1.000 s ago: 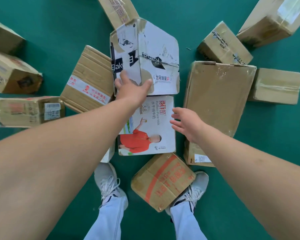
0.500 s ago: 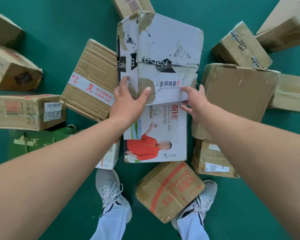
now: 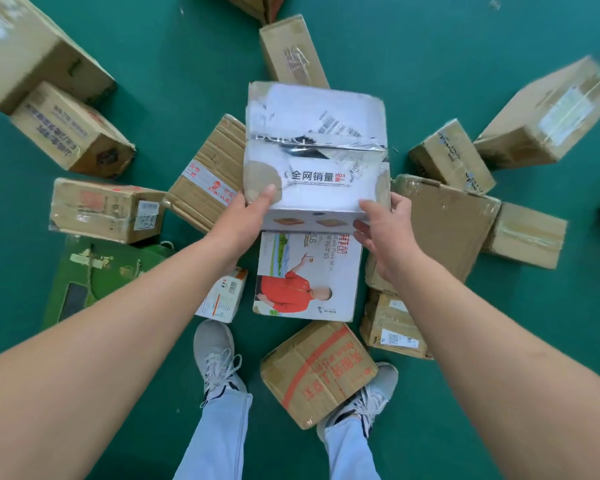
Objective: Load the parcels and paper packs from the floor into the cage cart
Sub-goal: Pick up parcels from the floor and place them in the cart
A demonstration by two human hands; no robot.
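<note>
- Holding the battered white cardboard box (image 3: 315, 152) printed "全网销量 NO.1" above the green floor (image 3: 413, 46), both grips clamp its near corners: left hand (image 3: 244, 216), right hand (image 3: 385, 223).
- White milk carton box (image 3: 307, 278) beneath reads "Buffalo Pure Milk", partly covered.

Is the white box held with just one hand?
No, the left hand and the right hand each grip a near corner of the white box.

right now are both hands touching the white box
Touching. The head view shows the left hand with its thumb on top of the white box, and the right hand gripping its near right corner.
</note>
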